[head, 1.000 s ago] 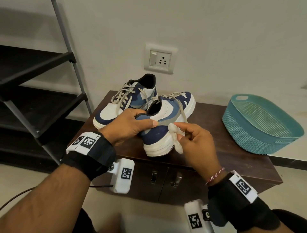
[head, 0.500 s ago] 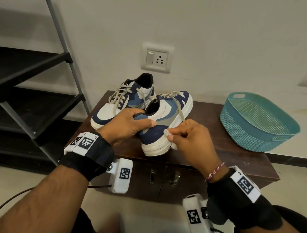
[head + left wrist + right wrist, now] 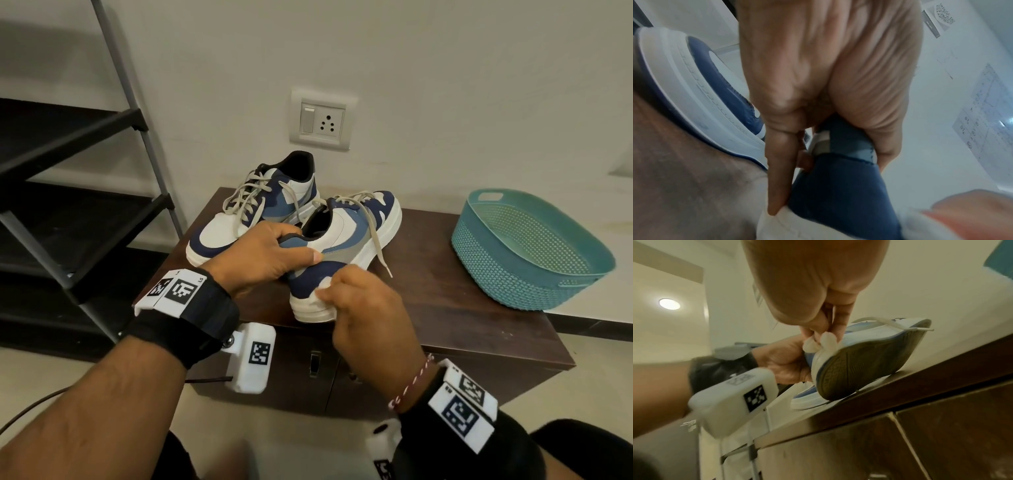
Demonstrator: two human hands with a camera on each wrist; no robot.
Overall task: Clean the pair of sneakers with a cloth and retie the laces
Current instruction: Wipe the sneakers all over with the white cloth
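Two white-and-blue sneakers sit on a dark wooden cabinet. My left hand grips the collar of the near sneaker, thumb on its side, tilting its heel up off the top; the grip shows in the left wrist view at the heel. My right hand pinches a small white cloth and presses it against the white heel sole. The far sneaker rests flat behind, its beige laces loose. One lace of the near sneaker hangs down onto the cabinet.
A teal plastic basket stands on the cabinet's right end. A black metal shelf rack rises at the left. A wall switch and socket sits above the shoes. The cabinet doors have small handles below the front edge.
My right hand has moved down and left with the cloth, from the sneaker's side to the heel sole. The left hand keeps its hold on the collar.
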